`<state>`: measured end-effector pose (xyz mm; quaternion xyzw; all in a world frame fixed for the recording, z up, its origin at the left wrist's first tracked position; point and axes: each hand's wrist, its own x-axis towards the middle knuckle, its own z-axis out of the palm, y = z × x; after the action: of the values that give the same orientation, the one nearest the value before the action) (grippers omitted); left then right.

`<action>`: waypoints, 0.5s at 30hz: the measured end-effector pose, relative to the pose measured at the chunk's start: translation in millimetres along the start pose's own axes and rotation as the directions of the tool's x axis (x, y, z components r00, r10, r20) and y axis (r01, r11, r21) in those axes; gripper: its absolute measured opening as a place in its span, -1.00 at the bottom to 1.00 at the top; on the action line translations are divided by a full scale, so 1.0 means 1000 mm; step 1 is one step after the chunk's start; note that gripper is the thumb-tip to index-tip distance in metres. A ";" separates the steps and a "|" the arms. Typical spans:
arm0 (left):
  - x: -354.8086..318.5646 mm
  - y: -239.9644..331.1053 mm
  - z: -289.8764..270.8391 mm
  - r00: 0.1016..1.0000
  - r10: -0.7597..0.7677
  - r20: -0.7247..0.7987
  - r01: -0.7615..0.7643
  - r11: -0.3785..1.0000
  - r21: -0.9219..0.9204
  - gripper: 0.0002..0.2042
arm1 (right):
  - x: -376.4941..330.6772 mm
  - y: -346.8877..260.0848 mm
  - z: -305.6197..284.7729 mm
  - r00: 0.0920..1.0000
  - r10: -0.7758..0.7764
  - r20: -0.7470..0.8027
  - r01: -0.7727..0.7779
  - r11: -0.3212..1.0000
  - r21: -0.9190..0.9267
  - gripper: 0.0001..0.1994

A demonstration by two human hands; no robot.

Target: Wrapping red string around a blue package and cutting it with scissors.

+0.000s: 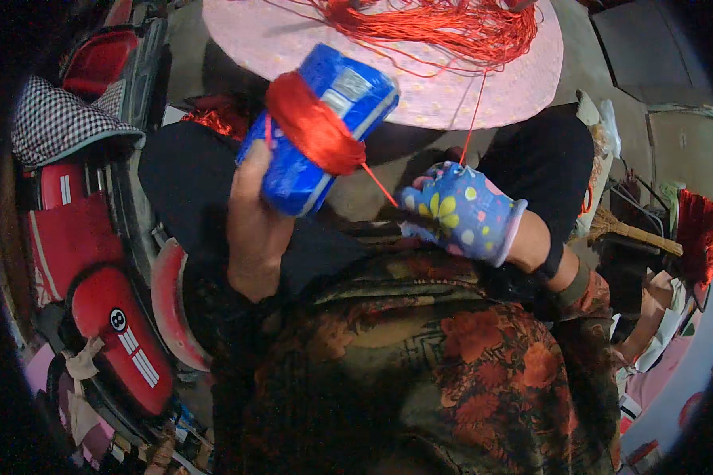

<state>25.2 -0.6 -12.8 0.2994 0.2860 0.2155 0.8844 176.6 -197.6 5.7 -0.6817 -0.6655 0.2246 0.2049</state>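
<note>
My left hand (255, 198), bare, grips a blue plastic-wrapped packet (355, 77) from its lower left side, the packet tilted and most of my fingers hidden behind it. A thick band of red cord (313, 123) is wound around the packet's middle. From that band one strand runs taut to my right hand (461, 212), which wears a blue flowered glove and is closed on the cord. Another stretch rises from the glove to a loose skein of red cord (444, 36) lying on a round pink cloth-covered surface (451, 111).
Red-and-black padded seats (123, 340) line the left side, with a checkered cloth (67, 119) above them. Shiny red material (218, 120) lies beyond my left knee. On the right are a straw broom (638, 232) and red fabric (697, 237). My knees flank the work.
</note>
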 end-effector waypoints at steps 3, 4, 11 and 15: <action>-0.002 0.000 -0.011 1.000 0.011 0.017 -0.019 0.819 0.573 -0.61 | 0.009 -0.011 -0.023 0.984 -0.161 -0.074 0.157 0.986 -0.063 -0.84; -0.002 -0.001 -0.011 0.999 0.005 0.046 -0.037 0.692 0.721 -0.64 | 0.014 -0.005 -0.030 0.968 -0.198 -0.153 0.214 0.972 0.101 -0.84; -0.019 0.015 0.004 0.839 -0.469 0.276 0.267 0.798 0.541 -0.56 | 0.026 0.024 -0.035 0.959 0.279 -0.060 -0.208 0.828 0.520 -0.84; -0.035 0.018 0.007 0.880 -0.319 0.352 0.291 0.948 0.131 -0.37 | 0.005 0.046 0.005 0.969 0.244 -0.048 -0.169 0.787 0.593 -0.77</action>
<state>-0.2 -9.0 16.6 0.3185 0.1660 0.0025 0.9333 211.1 -194.2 -25.1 -0.6666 -0.4717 0.3972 0.4188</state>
